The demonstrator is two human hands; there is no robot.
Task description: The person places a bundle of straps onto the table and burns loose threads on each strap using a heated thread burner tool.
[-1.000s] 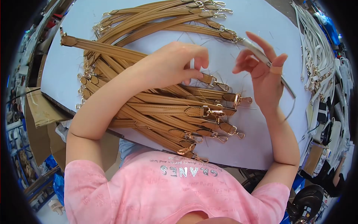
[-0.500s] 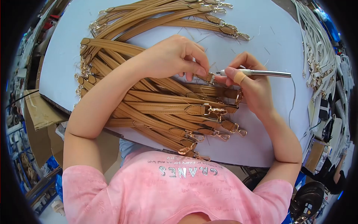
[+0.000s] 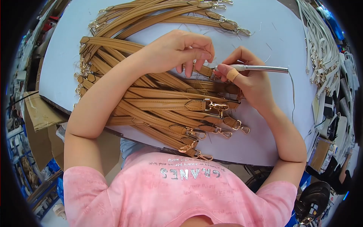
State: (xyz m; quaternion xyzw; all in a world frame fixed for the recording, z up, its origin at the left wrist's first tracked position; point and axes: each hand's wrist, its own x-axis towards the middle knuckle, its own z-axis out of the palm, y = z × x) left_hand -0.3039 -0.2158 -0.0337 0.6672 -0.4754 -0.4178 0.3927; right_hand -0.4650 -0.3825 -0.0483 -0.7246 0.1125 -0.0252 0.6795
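Observation:
My right hand, with a tan bandage around the thumb, grips a corded pen-shaped tool with a white grip and silver barrel. Its tip points left, by the metal fitting on the end of a brown strap. My right fingertips are close to that fitting; whether they touch it is unclear. Just above the strap is my left hand, fingers curled and thumb near the index finger. Anything pinched there is too small to make out. Beneath both hands lies a pile of brown stitched straps with gold clasps.
More brown straps lie across the far side of the white table. White straps with metal clasps hang at the right edge. Loose threads are scattered over the tabletop. An open cardboard box stands at the left.
My left hand has lifted slightly, its fingers now higher above the strap end. My right hand has shifted a little left and up with the tool.

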